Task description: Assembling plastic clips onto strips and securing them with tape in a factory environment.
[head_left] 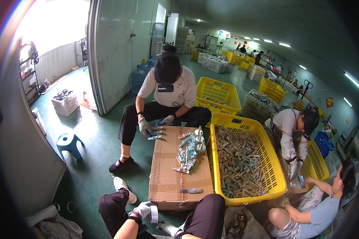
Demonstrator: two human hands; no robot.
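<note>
My left hand (pixel 143 210), in a white glove, is closed around a white roll that looks like tape (pixel 154 214) by the near left corner of a cardboard box (pixel 163 175). Low between my knees, my gloved right hand (pixel 170 228) has its fingers curled in; whatever they may hold is hidden. Across the box top lies a loose heap of pale blue and white plastic clips (pixel 186 156). White round pieces (pixel 200 140) stand beside the heap. Nearer me rests a flat dark grey strip-like piece (pixel 191 191).
Opposite, a person with gloved hands (pixel 144 126) handles clips at the box's far edge. A yellow crate (pixel 281 184) full of brown and teal clips stands right of the box. Two people sit beyond it. A blue stool (pixel 69 144) stands left.
</note>
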